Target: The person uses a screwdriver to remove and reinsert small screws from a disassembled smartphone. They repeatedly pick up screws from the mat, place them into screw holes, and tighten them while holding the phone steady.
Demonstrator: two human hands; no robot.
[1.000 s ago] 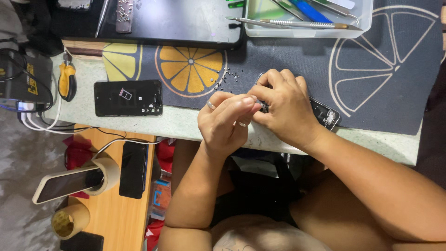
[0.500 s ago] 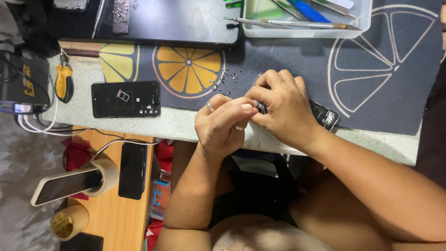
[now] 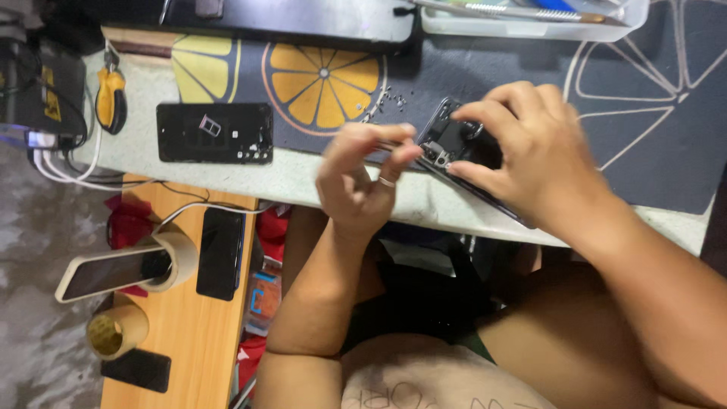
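Hands meet over an opened black smartphone (image 3: pixel 453 145) with its inner parts showing, lying tilted on the dark citrus-print work mat (image 3: pixel 644 129) near the table's front edge. Right hand (image 3: pixel 530 155) is clamped on the phone, fingers curled over its far side and thumb on the near edge. Left hand (image 3: pixel 362 176), ring on 1 finger, sits just left of the phone with fingertips pinched together at the phone's lower-left corner; motion blur, cannot tell whether they hold anything. Small loose screws (image 3: pixel 388 100) are scattered on the mat just beyond the left hand. Flat black phone back panel (image 3: pixel 214 132) with a small SIM tray on it lies well left on the pale tabletop. Yellow-handled tool (image 3: pixel 110 97) sits further left, beside white cables (image 3: pixel 64 168). Clear plastic tray (image 3: pixel 530 24) of tools is at the far edge. Lower wooden shelf (image 3: pixel 178 333) holds a black phone (image 3: pixel 220 254), a white-cased phone (image 3: pixel 106 273) propped in a tape roll, and a yellowish tape roll (image 3: pixel 113 333).
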